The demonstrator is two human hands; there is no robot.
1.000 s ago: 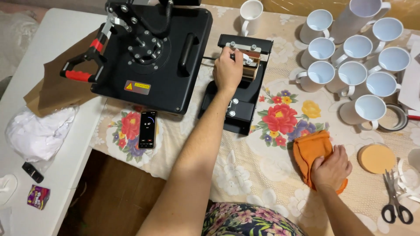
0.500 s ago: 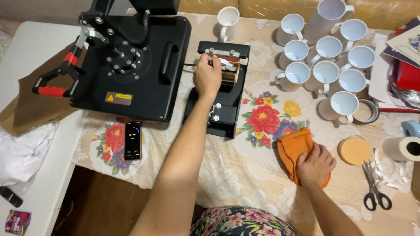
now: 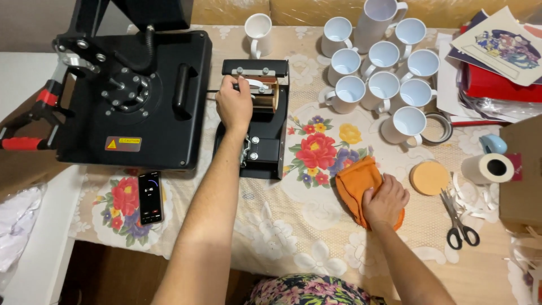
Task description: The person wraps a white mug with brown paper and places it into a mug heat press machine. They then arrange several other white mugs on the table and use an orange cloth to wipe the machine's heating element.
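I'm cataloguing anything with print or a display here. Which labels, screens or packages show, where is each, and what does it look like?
Phone: left of the left arm, on the floral cloth; black, lit dark screen.
Warning label: heat press front edge; small strip, yellow and red.
Printed sheet: top right, on a red folder; white with colourful picture.
Cardboard box: right edge; plain brown.

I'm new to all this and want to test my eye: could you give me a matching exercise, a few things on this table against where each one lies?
Things:
1. orange cloth
2. phone
3. scissors
4. white mugs

Places:
A. left of the person's left arm, below the big black press
B. under the right hand
C. clustered at the far side of the table
D. right of the round orange pad

Pairs: 1-B, 2-A, 3-D, 4-C
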